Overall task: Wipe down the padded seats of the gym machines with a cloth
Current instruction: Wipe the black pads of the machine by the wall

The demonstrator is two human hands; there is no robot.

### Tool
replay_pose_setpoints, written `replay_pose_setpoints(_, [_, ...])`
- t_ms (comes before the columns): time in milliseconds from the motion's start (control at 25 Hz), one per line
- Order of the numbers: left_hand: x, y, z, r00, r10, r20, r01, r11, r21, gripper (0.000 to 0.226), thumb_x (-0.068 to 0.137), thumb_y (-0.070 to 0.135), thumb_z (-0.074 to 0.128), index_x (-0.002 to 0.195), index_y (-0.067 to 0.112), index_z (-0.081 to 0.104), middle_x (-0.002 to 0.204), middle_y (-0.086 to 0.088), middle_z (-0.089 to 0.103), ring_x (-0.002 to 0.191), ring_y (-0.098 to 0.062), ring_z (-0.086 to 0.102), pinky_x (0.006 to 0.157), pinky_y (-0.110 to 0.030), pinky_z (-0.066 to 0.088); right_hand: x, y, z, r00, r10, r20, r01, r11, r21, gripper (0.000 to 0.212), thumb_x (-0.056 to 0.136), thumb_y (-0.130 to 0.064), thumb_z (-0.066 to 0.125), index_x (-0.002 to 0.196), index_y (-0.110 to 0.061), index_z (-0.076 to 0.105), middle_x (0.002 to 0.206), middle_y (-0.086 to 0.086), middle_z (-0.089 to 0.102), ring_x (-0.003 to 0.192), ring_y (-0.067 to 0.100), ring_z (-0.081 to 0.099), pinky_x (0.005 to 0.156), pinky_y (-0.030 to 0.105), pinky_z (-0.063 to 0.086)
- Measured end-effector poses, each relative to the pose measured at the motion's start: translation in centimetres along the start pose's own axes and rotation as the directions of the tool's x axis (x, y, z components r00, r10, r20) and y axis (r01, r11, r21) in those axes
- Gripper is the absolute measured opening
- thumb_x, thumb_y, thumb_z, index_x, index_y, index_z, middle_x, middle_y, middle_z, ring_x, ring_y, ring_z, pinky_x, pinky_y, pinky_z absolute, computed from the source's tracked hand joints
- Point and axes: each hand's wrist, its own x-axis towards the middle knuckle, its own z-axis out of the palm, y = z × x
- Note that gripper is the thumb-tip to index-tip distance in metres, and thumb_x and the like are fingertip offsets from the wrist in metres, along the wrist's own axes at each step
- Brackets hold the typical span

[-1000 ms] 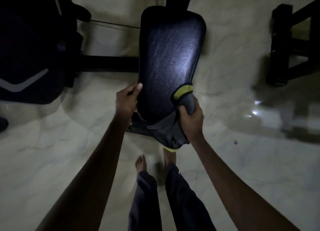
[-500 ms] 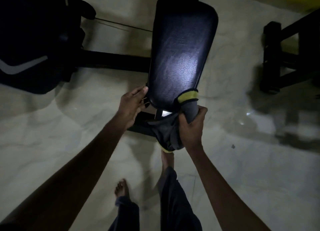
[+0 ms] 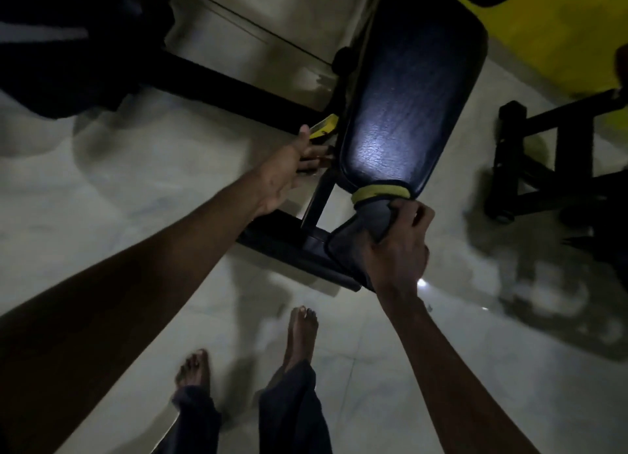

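The padded seat [image 3: 407,113] fills the upper middle of the frame. The right hand [image 3: 401,253] clamps the grey cloth [image 3: 350,249], which is draped over the seat's near end. The left hand [image 3: 289,171], fingers outstretched, reaches to its left edge. The stroke probably goes best with the seat steadied and the cloth kept flat along the pad. A black frame bar [image 3: 272,246] lies by the bare feet [image 3: 300,331], and a stand [image 3: 530,168] crowds the right.

A dimly lit gym room. A long black padded vinyl seat [image 3: 407,106] sits on a black steel machine frame [image 3: 295,246], with a thin taut cable [image 3: 265,35] behind it and another black metal stand [image 3: 530,168] nearby. Around them are polished pale marble-look floor tiles [image 3: 102,181] and a yellow wall [image 3: 550,35].
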Motion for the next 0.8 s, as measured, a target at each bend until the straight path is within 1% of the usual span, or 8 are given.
replay_pose_setpoints(40, [0.2, -0.2, -0.2, 1.000, 0.005, -0.007, -0.005, 1.000, -0.023, 0.071, 0.103, 0.059, 0.010, 0.121, 0.022, 0.067, 0.127, -0.003, 0.063, 0.112, -0.009, 0.054, 0.097, -0.026, 0.034, 0.2, -0.5, 0.0, 1.000, -0.005, -0.022, 0.005, 1.000, -0.009, 0.047, 0.073, -0.017, 0.068, 0.114, -0.018, 0.045, 0.119, 0.006, 0.040, 0.090, 0.040, 0.060, 0.067, 0.034, 0.047])
replay_pose_setpoints(160, [1.1, -0.2, -0.6, 0.999, 0.007, -0.037, -0.009, 0.998, -0.055, 0.090, 0.097, 0.067, -0.002, 0.107, 0.021, 0.075, 0.141, -0.009, 0.057, 0.130, -0.017, 0.040, 0.118, -0.042, 0.012, 0.5, -2.6, -0.2, 0.998, 0.006, -0.065, -0.005, 1.000, 0.011, 0.039, 0.073, -0.016, 0.052, 0.111, -0.012, 0.049, 0.117, 0.014, 0.045, 0.096, 0.041, 0.058, 0.077, 0.048, 0.053])
replay_pose_setpoints(240, [1.3, -0.3, -0.8, 0.999, 0.009, -0.053, -0.013, 0.996, -0.083, 0.098, 0.096, 0.067, -0.006, 0.115, 0.013, 0.073, 0.137, -0.013, 0.060, 0.123, -0.015, 0.048, 0.114, -0.039, 0.013, 0.5, -4.4, -0.1, 0.999, -0.011, -0.044, 0.012, 1.000, 0.011, 0.039, 0.071, -0.009, 0.057, 0.109, -0.013, 0.049, 0.116, 0.014, 0.046, 0.097, 0.042, 0.058, 0.078, 0.051, 0.053])
replay_pose_setpoints(360, [0.9, -0.5, -0.5, 0.998, 0.041, -0.037, -0.045, 0.993, -0.109, 0.103, 0.095, 0.065, -0.012, 0.123, 0.007, 0.069, 0.125, -0.013, 0.068, 0.098, -0.008, 0.055, 0.104, -0.033, 0.014, 0.9, -6.8, 0.2, 0.999, -0.043, 0.029, 0.043, 0.999, 0.007, 0.039, 0.072, -0.011, 0.064, 0.105, -0.020, 0.045, 0.116, 0.008, 0.046, 0.096, 0.039, 0.060, 0.076, 0.052, 0.052])
replay_pose_setpoints(480, [0.6, -1.1, -0.7, 0.997, 0.059, -0.047, -0.064, 0.990, -0.124, 0.106, 0.094, 0.066, -0.014, 0.123, 0.006, 0.069, 0.125, -0.012, 0.068, 0.112, -0.016, 0.055, 0.100, -0.028, 0.016, 1.5, -7.1, -1.0, 0.990, -0.097, 0.101, 0.092, 0.994, 0.055, 0.035, 0.074, -0.015, 0.064, 0.108, -0.020, 0.054, 0.117, 0.002, 0.052, 0.097, 0.035, 0.060, 0.076, 0.045, 0.050])
replay_pose_setpoints(560, [-0.1, -1.7, -1.5, 0.994, 0.068, -0.085, -0.079, 0.986, -0.144, 0.105, 0.094, 0.066, -0.013, 0.119, 0.007, 0.071, 0.118, -0.013, 0.071, 0.114, -0.020, 0.058, 0.098, -0.024, 0.025, 1.9, -6.6, -2.8, 0.978, -0.135, 0.157, 0.123, 0.989, 0.082, 0.035, 0.079, -0.019, 0.068, 0.113, -0.025, 0.064, 0.117, -0.002, 0.062, 0.102, 0.031, 0.062, 0.081, 0.041, 0.050])
replay_pose_setpoints(680, [-1.7, -2.7, -3.3, 0.988, 0.044, -0.150, -0.068, 0.985, -0.161, 0.093, 0.098, 0.064, -0.007, 0.108, 0.016, 0.072, 0.105, -0.004, 0.073, 0.102, -0.012, 0.062, 0.084, -0.023, 0.035, 3.1, -7.6, -6.2, 0.931, -0.286, 0.227, 0.288, 0.957, 0.021, 0.043, 0.079, -0.016, 0.070, 0.119, -0.032, 0.070, 0.122, -0.006, 0.068, 0.109, 0.028, 0.062, 0.090, 0.039, 0.049])
replay_pose_setpoints(800, [-3.0, -3.5, -3.9, 0.977, 0.015, -0.215, -0.045, 0.990, -0.135, 0.071, 0.105, 0.056, 0.011, 0.101, 0.023, 0.073, 0.103, 0.004, 0.073, 0.098, -0.010, 0.060, 0.081, -0.030, 0.035, 6.4, -10.2, -7.6, 0.831, -0.527, 0.178, 0.551, 0.824, -0.134, 0.049, 0.072, -0.006, 0.062, 0.114, -0.029, 0.074, 0.125, -0.009, 0.067, 0.112, 0.029, 0.056, 0.089, 0.040, 0.041])
